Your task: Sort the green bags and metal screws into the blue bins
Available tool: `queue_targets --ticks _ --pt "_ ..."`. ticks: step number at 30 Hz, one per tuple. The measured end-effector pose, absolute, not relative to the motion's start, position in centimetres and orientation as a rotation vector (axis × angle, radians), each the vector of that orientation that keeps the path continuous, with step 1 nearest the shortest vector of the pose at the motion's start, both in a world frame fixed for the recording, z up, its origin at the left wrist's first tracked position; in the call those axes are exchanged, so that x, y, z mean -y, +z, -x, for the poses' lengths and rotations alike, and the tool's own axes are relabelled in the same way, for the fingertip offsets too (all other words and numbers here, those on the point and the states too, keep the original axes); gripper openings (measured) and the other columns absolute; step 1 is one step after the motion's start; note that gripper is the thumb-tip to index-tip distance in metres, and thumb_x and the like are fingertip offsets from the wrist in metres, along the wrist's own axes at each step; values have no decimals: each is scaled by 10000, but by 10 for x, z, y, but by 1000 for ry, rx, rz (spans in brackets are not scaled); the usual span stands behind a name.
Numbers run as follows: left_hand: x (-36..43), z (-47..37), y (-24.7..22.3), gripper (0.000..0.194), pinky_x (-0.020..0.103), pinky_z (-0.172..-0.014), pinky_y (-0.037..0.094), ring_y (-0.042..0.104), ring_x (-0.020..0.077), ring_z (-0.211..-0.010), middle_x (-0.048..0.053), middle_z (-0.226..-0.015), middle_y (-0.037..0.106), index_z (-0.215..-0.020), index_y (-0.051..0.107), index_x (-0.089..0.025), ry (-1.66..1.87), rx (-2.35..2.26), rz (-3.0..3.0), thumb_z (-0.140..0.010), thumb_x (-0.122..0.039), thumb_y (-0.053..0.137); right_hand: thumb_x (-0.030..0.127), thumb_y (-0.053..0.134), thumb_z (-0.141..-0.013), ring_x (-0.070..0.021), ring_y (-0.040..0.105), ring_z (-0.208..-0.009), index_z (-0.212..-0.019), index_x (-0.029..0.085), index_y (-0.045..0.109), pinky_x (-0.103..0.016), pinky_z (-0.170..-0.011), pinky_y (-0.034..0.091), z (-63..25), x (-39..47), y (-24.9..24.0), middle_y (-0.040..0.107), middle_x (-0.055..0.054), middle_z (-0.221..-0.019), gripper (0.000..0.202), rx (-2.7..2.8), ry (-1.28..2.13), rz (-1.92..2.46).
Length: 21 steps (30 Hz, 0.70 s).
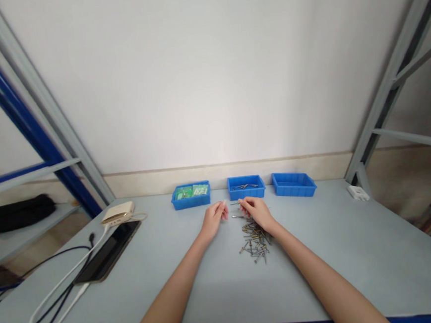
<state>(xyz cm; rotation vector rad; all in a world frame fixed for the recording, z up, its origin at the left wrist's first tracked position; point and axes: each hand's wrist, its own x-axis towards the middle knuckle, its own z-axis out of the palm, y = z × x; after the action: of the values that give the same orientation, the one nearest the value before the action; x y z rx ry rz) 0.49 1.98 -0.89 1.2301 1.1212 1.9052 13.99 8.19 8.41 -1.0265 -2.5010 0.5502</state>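
Note:
My right hand [256, 212] pinches a thin metal screw [235, 203] that points left, just in front of the middle blue bin [247, 194]. Below that hand, a loose pile of screws [257, 240] lies on the grey table, and another screw points left beneath the fingers. Left of it, my left hand [215, 217] hovers with its fingers curled together; what they hold, if anything, is too small to tell. The middle bin has a few screws inside. Small green-and-white packets [191, 191] fill the left blue bin [191, 202].
A third blue bin [294, 190] stands at the back right, with a small white block [358, 193] further right. On the left lie a dark tablet [108, 252], a white box [118, 213] and several cables. Metal posts frame both sides.

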Motion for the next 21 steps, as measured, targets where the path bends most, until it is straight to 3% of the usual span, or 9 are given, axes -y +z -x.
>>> queue_targets --ticks 3,8,11,14,17,21 --pt "-23 -4 -11 424 236 -531 373 472 119 -502 -4 -517 510 -613 510 -163 1903 -1119 -1212 -828 -504 381 478 342 -863 -125 516 -496 -683 153 589 -220 -522 385 -130 -101 97 600 -24 -596 446 2299 512 1127" --pt "-22 -3 -13 442 236 -534 372 480 120 -500 0 -514 524 -614 524 -161 1859 -1128 -1254 -826 -522 380 460 406 -854 -165 575 -661 -661 173 630 -238 -614 371 -118 -115 136 616 -47 -610 411 2290 -5 1400" --pt "-21 -2 -13 447 236 -528 370 476 119 -492 -2 -512 523 -624 530 -161 1854 -1140 -1254 -827 -527 373 425 497 -817 -146 553 -592 -690 167 651 -230 -587 363 -125 -103 142 601 -23 -564 326 2529 79 1327" --pt "-21 -2 -12 455 237 -529 370 476 121 -490 0 -510 522 -623 534 -158 1842 -1142 -1273 -828 -529 369 352 576 -770 -135 566 -637 -810 171 672 -217 -604 383 -143 -88 135 644 -8 -666 208 2870 381 988" --pt "-19 -4 -12 449 238 -530 372 477 121 -488 -1 -506 523 -617 535 -157 1811 -1146 -1305 -826 -523 381 256 664 -683 -153 569 -743 -781 187 687 -225 -638 383 -159 -80 128 661 -21 -807 122 3049 248 961" --pt "-17 -4 -14 433 234 -528 369 477 121 -492 -3 -511 525 -635 538 -156 1785 -1154 -1320 -837 -504 376 244 690 -656 -169 571 -758 -754 207 699 -231 -609 364 -165 -80 128 667 -23 -819 105 3056 15 1147"
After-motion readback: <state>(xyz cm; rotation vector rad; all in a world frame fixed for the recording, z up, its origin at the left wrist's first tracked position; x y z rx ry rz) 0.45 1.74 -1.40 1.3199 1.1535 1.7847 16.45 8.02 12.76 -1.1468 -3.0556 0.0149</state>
